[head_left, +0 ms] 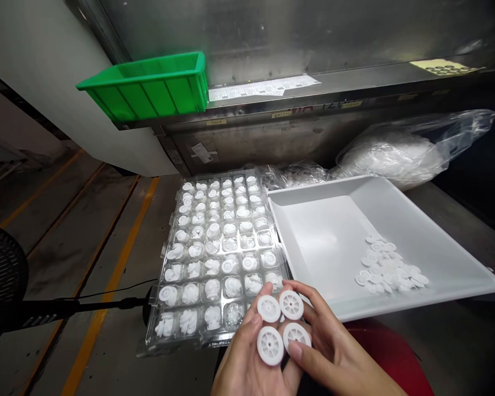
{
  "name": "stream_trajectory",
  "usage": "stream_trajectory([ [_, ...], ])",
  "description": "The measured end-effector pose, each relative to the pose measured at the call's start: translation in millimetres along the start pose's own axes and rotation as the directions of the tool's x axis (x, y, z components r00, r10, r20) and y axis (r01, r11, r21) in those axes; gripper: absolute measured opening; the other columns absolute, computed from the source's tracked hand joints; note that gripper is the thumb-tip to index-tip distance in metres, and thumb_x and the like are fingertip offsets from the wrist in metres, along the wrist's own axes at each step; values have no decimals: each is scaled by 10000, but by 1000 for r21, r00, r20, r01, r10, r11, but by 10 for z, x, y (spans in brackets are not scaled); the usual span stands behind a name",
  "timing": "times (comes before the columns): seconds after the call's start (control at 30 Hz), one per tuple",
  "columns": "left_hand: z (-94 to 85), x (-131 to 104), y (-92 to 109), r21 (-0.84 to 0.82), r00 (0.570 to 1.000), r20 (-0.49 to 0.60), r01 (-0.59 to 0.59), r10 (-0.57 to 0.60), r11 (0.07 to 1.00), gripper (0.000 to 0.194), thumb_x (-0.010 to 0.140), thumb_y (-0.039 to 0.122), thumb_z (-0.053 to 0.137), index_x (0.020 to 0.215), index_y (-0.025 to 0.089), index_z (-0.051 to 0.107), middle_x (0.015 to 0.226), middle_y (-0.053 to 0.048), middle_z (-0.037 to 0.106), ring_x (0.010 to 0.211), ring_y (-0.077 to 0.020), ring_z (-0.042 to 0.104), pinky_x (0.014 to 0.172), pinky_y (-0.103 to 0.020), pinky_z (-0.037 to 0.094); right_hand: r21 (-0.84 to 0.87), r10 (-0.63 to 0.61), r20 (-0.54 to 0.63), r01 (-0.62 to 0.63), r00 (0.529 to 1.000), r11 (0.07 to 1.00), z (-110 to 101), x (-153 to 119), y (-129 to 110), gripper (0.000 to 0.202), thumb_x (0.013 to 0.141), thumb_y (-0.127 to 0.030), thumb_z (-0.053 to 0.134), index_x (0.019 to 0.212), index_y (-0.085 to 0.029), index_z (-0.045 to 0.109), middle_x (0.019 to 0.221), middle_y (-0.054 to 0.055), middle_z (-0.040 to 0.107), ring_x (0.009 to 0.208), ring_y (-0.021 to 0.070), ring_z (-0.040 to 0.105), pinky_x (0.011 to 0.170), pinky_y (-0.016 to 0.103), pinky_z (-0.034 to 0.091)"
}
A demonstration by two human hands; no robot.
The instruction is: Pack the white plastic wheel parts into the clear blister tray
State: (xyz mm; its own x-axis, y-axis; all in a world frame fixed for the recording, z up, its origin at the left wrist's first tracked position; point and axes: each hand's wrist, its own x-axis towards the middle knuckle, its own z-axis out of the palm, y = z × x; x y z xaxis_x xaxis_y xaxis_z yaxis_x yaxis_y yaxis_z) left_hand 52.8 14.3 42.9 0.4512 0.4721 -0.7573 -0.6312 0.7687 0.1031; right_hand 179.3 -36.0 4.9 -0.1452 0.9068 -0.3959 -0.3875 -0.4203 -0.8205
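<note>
Cupped hands (286, 346) grasping four round white spoked discs (270, 345), smooth, plastic-looking; clear compartmented tray (223, 220) nearby.

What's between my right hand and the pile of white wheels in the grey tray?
Just part of the grey tray: its near edge and a bare bit inside lie between your right hand and the pile, as the head view shows.

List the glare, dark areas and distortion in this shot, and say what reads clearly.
Head view: bright glints on the clear tray and plastic bag; soft sheen in the white bin; fan lost in shadow; apparent wide-angle stretch at the bin's right corner; spokes clear on the held wheels, while detail in the loose pile washes out.
</note>
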Motion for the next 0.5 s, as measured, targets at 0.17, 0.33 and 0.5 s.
stream_trajectory([
  [0.17,-63,23,17,-24,992,115,46,-43,999,411,952,189,302,1004,195,709,1151,-83,674,1031,-203,650,831,-322,515,20,-53,-9,53,999,998,-47,-16,23,628,826,-508,649,1311,-385,270,1133,8,440,937,146,519,903,310,403],
  [0.33,-97,41,40,-102,976,205,96,-74,990,560,967,305,185,974,163,726,1121,-118,687,1020,-226,655,854,-347,508,-152,-123,-102,107,987,983,-41,-39,50,606,856,-478,603,1340,-397,246,1034,7,405,731,123,445,646,249,432],
  [0.5,-82,4,24,-146,990,134,58,-38,988,479,961,308,263,1001,167,719,1151,-122,682,1073,-226,625,919,-363,455,-766,-667,-70,388,741,512,31,-132,23,477,796,-116,569,1224,-294,453,977,32,386,775,166,462,636,264,453],
])
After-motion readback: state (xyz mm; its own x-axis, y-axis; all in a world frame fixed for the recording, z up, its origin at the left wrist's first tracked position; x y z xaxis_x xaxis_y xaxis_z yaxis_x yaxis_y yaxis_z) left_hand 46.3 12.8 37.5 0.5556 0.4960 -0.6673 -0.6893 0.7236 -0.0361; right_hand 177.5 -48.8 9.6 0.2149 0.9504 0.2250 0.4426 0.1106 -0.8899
